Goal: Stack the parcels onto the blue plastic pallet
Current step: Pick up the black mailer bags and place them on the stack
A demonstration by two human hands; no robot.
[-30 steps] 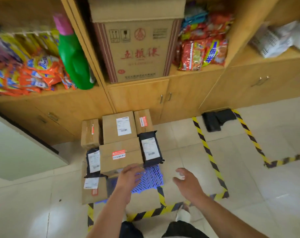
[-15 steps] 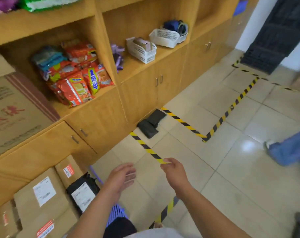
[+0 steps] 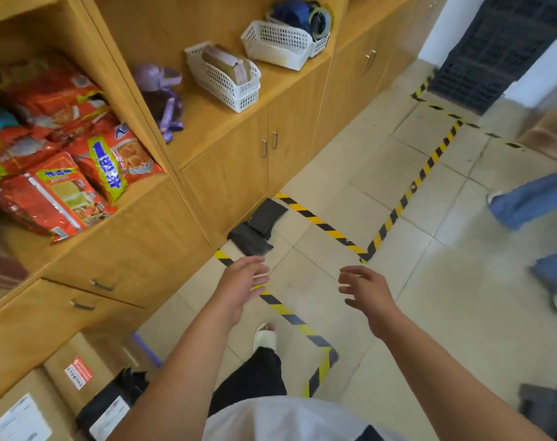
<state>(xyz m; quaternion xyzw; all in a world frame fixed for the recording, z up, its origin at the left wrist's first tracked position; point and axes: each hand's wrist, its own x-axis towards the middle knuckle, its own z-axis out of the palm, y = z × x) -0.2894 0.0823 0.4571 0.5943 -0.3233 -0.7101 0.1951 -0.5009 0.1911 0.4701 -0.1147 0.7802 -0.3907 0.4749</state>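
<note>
A: Well, any labels legible?
B: No. Red sticker on a cardboard parcel and white label on a black bag parcel, both blurred. They lie bottom left, with a sliver of blue pallet beside them.
A: Hands?
B: Left hand and right hand empty, fingers loosely spread, over tiled floor marked with yellow-black tape, beside wooden cabinets.

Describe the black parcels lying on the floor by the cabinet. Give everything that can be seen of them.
The black parcels are two flat, soft-looking packs in dark matte plastic, with no label showing. They lie on the tiled floor against the foot of the wooden cabinet, and they overlap. They sit between two ends of yellow-and-black tape. Nothing holds them: the left hand hovers open, short of them.
</note>
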